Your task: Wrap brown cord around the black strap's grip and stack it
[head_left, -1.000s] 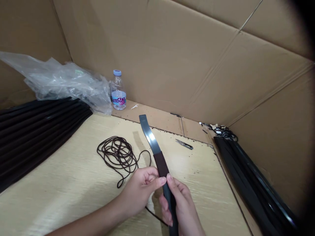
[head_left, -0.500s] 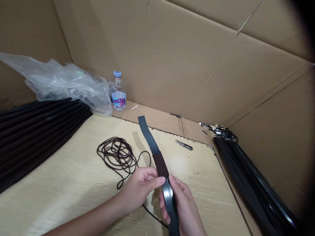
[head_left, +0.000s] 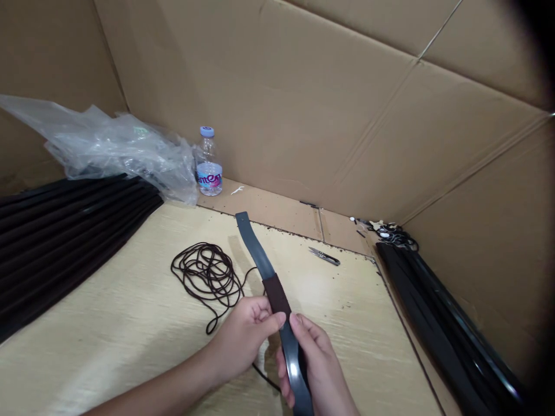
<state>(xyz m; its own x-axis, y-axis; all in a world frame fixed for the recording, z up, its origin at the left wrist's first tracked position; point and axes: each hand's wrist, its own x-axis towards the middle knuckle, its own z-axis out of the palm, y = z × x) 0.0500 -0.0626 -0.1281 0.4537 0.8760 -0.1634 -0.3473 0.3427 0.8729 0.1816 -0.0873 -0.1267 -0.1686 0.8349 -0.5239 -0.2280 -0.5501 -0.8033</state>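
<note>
A long, curved black strap with a small hole near its far end rises slantwise over the table. Dark brown cord is wound tightly round its middle, forming a wrapped band. My left hand is closed, its thumb pressed on the lower edge of that band. Lower down, my right hand grips the strap from the right, thumb on its edge and fingers curled beneath. Loose brown cord lies in a tangled coil to the left, and a strand runs under my hands.
Thread snips lie right of the strap. A water bottle stands at the back beside crumpled clear plastic. Dark strips are stacked at left and right. Cardboard walls enclose the table.
The strap has shifted slightly left, its far end dipping a little lower. My right hand has moved left with it; my left hand has barely moved. Both keep their grip.
</note>
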